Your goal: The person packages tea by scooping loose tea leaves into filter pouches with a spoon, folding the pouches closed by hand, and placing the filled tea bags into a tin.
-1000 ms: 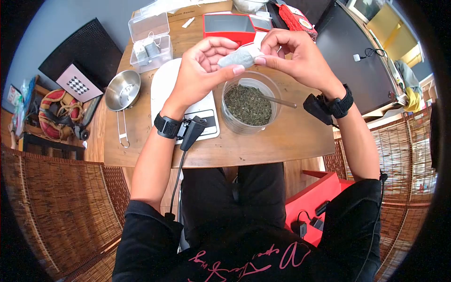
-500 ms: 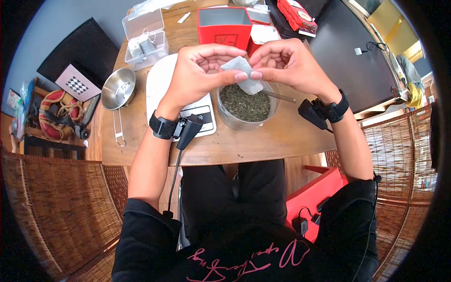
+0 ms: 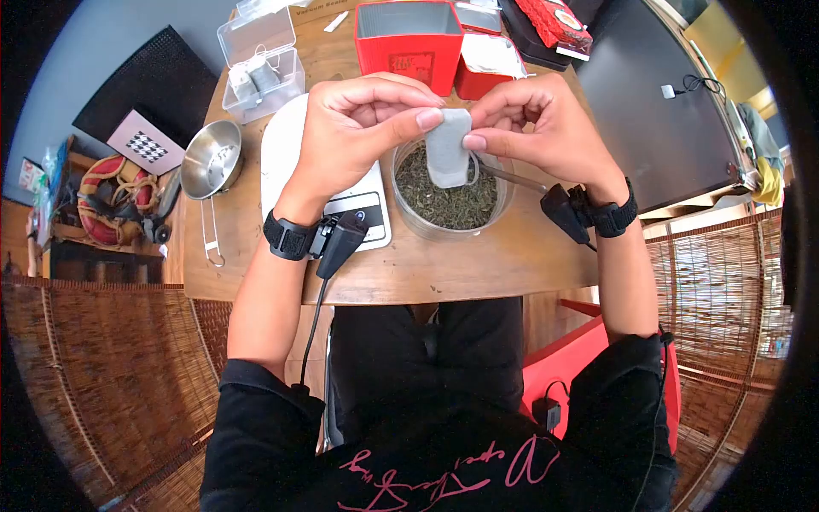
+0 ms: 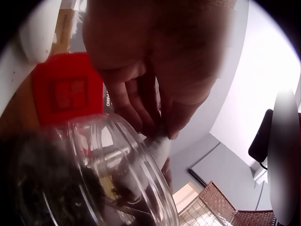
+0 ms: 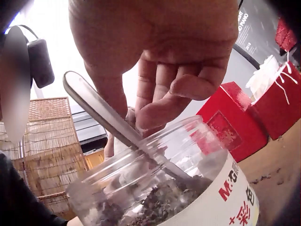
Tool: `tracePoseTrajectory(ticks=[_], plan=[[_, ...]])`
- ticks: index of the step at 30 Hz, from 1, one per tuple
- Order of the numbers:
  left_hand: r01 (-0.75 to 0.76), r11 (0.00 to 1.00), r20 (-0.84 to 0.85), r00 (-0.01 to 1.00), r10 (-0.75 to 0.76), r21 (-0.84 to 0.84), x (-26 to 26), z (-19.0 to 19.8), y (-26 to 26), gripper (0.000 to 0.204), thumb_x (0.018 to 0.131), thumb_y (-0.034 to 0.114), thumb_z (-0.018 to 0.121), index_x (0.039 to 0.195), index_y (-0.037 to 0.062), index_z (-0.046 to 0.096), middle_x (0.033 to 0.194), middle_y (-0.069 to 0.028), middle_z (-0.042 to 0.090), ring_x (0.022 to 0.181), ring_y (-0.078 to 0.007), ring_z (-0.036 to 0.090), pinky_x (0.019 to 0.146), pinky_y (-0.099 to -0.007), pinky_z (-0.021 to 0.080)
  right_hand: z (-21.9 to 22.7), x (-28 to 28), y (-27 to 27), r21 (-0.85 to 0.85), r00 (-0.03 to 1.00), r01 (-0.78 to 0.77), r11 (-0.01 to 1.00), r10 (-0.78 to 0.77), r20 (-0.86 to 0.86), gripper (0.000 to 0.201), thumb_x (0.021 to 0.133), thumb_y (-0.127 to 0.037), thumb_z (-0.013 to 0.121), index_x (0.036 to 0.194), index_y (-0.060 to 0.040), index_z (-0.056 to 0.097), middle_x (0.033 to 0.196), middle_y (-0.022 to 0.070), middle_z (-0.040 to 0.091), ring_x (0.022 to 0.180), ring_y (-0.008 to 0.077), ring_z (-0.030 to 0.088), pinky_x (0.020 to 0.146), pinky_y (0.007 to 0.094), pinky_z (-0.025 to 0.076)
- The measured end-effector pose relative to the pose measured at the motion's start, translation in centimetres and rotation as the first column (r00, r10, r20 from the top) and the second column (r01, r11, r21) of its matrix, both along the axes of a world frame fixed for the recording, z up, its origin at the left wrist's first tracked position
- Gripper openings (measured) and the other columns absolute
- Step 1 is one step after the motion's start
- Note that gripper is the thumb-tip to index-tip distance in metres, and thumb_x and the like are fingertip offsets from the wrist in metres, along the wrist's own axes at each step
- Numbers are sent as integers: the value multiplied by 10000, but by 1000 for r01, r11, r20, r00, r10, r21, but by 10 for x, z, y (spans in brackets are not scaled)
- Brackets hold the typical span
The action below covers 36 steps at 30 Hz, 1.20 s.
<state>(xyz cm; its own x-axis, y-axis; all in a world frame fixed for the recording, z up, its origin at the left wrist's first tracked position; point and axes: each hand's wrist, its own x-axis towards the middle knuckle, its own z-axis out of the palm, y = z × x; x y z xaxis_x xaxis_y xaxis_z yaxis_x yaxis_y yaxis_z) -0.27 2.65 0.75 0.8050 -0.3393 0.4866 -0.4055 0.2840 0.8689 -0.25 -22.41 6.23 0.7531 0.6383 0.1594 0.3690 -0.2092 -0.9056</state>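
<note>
A small pale pouch hangs upright above a clear tub of dried leaves. My left hand pinches its upper left corner between thumb and fingers; my right hand pinches its upper right edge. A thin string loop shows at the pouch's lower right. In the left wrist view the pouch is partly behind the tub's clear wall. A metal spoon leans in the tub below my right hand in the right wrist view.
A white scale lies left of the tub, with a steel pan further left. A clear box holding pale pouches, a red tin and a smaller red box stand behind. The table's front edge is near my lap.
The pouch has turned from lying sideways to hanging upright, with its string loop now showing. Both hands still hold it, and they have moved slightly lower in view.
</note>
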Motion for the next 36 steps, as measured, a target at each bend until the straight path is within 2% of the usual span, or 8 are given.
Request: tracePoseTrajectory(ticks=[2,6,14,17,19,25,35,36], plan=[[-19,998,15,1000,18,52,-2,0,-1,219,876,-11,779,1078,-73,724,1082,-142,747,957,-162,728,879,-284,604,1,0,3,-17,999,42,999,-41,23,147,869,-53,814,972,28,747,889,41,751,798,40,670,710,192,545],[-29,1000,3,1000,29,10,-4,0,-4,229,877,1,786,1084,-73,722,1029,-139,756,937,-163,734,866,-282,607,-6,5,3,39,1000,12,999,-11,-18,175,862,-63,824,987,33,747,888,43,747,799,43,671,717,189,546],[-66,997,-11,998,66,-29,-7,3,-5,249,876,25,799,1091,-72,719,1017,-135,755,919,-147,733,837,-261,602,-7,4,2,66,979,135,989,-144,144,117,859,-85,827,906,14,786,701,12,699,579,32,596,513,189,449],[-59,998,-20,998,58,-29,-6,3,-4,225,878,27,799,1067,-71,727,1004,-123,756,894,-127,726,802,-240,593,-8,5,1,94,977,168,981,-178,120,117,854,-81,829,912,13,791,697,15,702,575,33,598,512,187,453],[-90,995,4,996,90,51,-7,2,-3,195,882,28,795,1042,-68,735,977,-111,758,866,-109,717,772,-225,583,-10,6,-1,96,980,159,983,-169,108,126,855,-79,828,931,15,791,706,19,707,579,34,602,516,186,456],[-92,989,26,996,89,112,-8,1,-4,97,902,1,747,981,-56,744,1011,-141,741,878,-139,690,776,-259,561,-19,5,-5,150,990,119,982,-128,53,177,864,-79,817,1013,11,787,737,31,726,587,41,616,531,186,467],[-76,991,56,996,71,108,-4,-2,-5,135,955,74,703,982,-53,742,992,-147,749,828,-134,679,743,-268,555,-24,4,-6,187,985,142,972,-157,68,148,895,-92,785,1008,2,795,770,39,739,621,46,631,550,188,480],[-58,997,45,997,56,44,-2,-2,-6,149,950,81,721,1020,-49,745,969,-120,755,801,-122,688,734,-252,566,-24,4,-6,184,985,140,973,-155,69,148,895,-92,785,1008,2,795,770,39,739,621,46,631,550,188,480]])
